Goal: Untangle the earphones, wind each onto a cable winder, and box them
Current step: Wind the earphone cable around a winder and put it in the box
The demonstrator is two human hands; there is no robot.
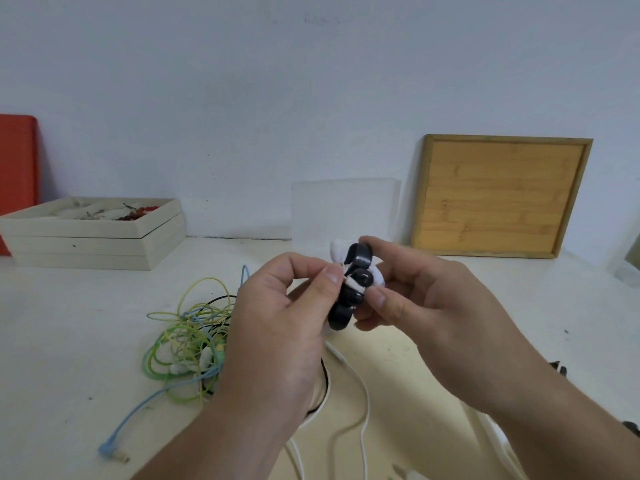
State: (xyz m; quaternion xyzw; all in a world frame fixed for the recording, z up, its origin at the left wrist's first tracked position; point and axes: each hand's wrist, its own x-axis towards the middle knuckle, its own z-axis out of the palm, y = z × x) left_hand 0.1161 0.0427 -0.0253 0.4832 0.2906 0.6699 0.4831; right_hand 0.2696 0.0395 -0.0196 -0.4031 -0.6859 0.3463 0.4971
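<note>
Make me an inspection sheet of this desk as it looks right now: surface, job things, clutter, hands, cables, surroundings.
Surface: white table, a few dark specks.
Job's things: black cable winder held above the table, white earphone cable partly wound on it; clear box stands at the wall.
Clutter: stacked beige trays holding beads, far left.
Grippers: left hand pinches the white earphone cable at the winder; right hand grips the cable winder.
Cables: tangle of coloured earphones lies left of the hands, not yet untangled.
Surroundings: wooden framed board leans on the white wall; red panel at the left edge.
</note>
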